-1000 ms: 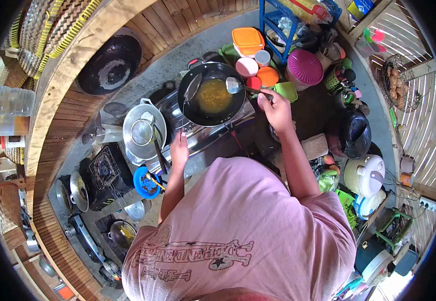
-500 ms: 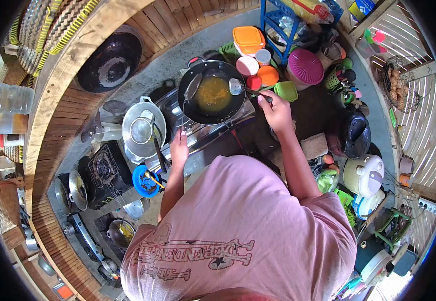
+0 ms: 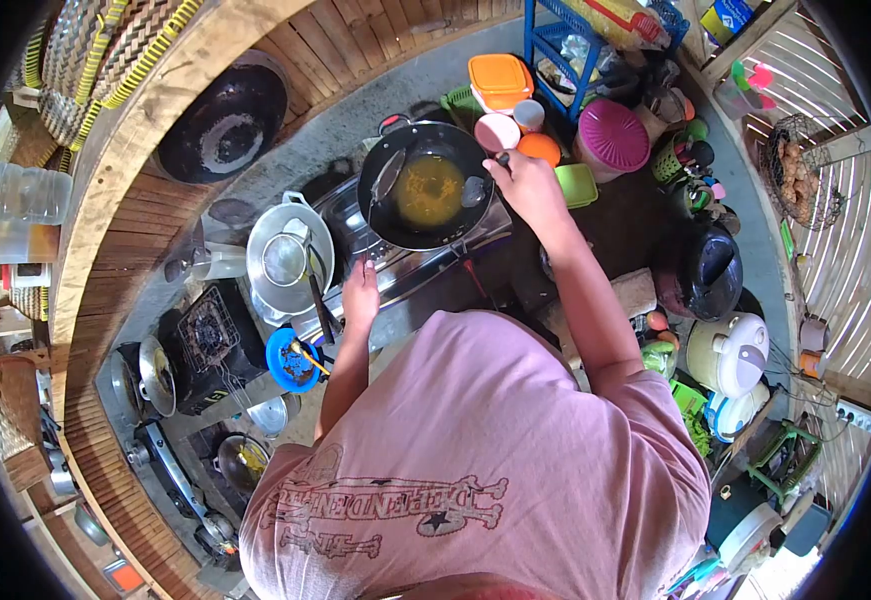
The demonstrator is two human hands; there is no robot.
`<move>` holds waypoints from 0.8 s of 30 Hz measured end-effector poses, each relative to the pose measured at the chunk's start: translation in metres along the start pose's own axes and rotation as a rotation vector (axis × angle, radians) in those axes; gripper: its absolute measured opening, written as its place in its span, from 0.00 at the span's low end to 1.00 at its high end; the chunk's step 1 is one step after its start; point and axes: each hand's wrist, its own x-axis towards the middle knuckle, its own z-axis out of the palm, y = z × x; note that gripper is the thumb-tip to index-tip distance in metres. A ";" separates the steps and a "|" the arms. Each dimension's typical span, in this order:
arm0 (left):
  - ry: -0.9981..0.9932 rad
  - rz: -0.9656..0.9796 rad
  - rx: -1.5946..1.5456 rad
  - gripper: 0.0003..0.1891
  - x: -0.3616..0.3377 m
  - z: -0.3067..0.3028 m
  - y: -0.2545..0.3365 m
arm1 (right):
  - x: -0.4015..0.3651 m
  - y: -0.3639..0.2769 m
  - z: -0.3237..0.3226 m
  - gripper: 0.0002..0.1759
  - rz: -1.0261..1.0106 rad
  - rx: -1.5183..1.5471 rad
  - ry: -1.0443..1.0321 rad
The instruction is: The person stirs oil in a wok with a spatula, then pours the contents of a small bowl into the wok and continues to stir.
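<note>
A black wok (image 3: 383, 218) with yellow liquid and small orange-yellow bits (image 3: 430, 192) sits on the metal stove (image 3: 392, 272). My right hand (image 3: 530, 192) is closed around the dark handle of a spatula, whose metal blade (image 3: 472, 191) is at the right side of the liquid. A second utensil, a skimmer (image 3: 388, 176), leans inside the wok's left side. Below the wok's left edge, my left hand (image 3: 361, 292) is closed on the thin handle of that skimmer.
Left of the stove stands a silver pot (image 3: 262, 285) with a strainer (image 3: 284, 260) on it. A blue bowl (image 3: 285, 376) lies below. Containers, including an orange-lidded box (image 3: 500, 80) and a pink-lidded tub (image 3: 611, 138), stand behind and right of the wok.
My right hand has moved up and left, tilting the spatula more steeply, with its blade now lower in the liquid. My left hand has barely moved.
</note>
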 end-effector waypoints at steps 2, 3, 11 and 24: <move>-0.022 -0.013 0.006 0.24 -0.001 0.000 0.004 | 0.006 -0.003 0.006 0.22 0.010 -0.089 -0.060; -0.026 -0.017 0.013 0.25 -0.001 0.001 0.005 | 0.008 -0.004 0.011 0.22 0.014 -0.057 -0.022; 0.002 0.003 -0.019 0.29 -0.008 0.005 0.006 | -0.003 0.020 0.053 0.18 0.033 0.361 0.104; 0.042 -0.006 -0.039 0.27 -0.007 -0.002 0.006 | -0.020 0.009 0.009 0.16 0.035 0.133 0.112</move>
